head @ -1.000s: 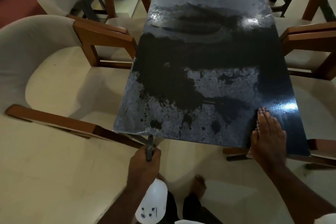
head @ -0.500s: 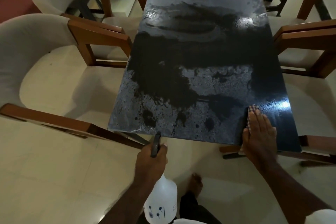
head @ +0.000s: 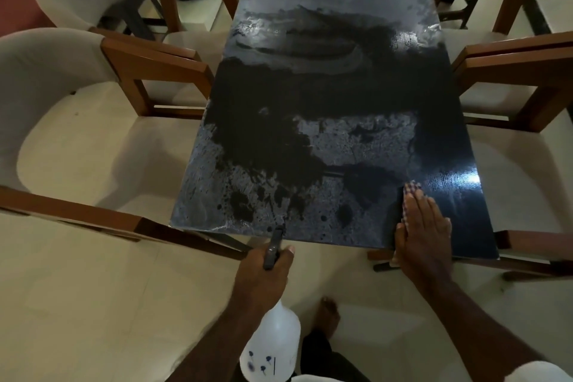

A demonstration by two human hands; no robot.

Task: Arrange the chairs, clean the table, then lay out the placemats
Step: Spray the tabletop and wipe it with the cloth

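From the head camera, the right hand is lying flat, fingers together, pressing a checked cloth onto the near right corner of the dark table; since a second ago it has stayed at that corner, barely shifting. The left hand is gripping the spray bottle, now raised slightly so more of the white body is showing. The bottle's long axis is running toward the table, its black nozzle pointing at the near edge. The table is stretching lengthwise away from the person, streaked wet, with chairs flanking both sides.
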